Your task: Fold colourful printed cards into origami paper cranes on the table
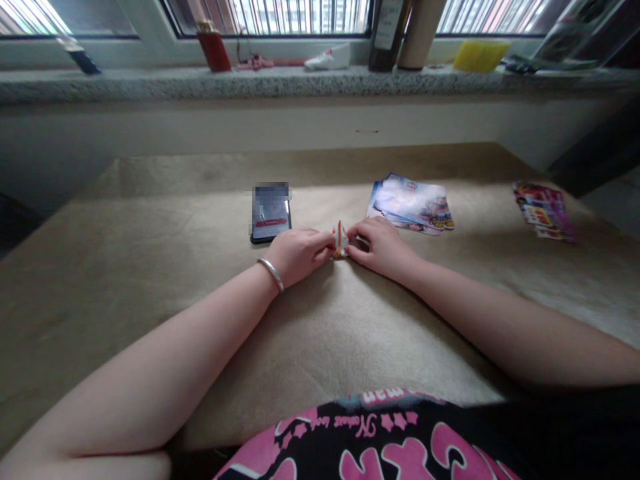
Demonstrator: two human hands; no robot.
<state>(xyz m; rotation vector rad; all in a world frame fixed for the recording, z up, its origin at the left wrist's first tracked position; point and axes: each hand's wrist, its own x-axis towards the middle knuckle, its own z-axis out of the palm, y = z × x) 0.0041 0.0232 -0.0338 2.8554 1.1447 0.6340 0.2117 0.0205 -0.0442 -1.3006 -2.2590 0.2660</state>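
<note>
Between my two hands, low over the table, is a small folded paper piece [340, 241], white with orange-red stripes and a pointed top. My left hand [301, 255], with a silver bangle at the wrist, pinches its left side. On the right side, the fingertips of my right hand [376, 245] close on the same piece. Its lower edges are partly covered by my fingers. A phone [271, 212] lies just beyond my left hand, its screen lit. Past my right hand rests a loose stack of glossy printed sheets [413, 203].
A smaller fan of colourful printed sheets [544, 212] lies at the table's right. The beige table [200, 193] meets the wall below a granite windowsill [280, 85]. On the sill stand a red bottle [214, 48], a dark bottle [387, 37] and a yellow sponge-like block [481, 56].
</note>
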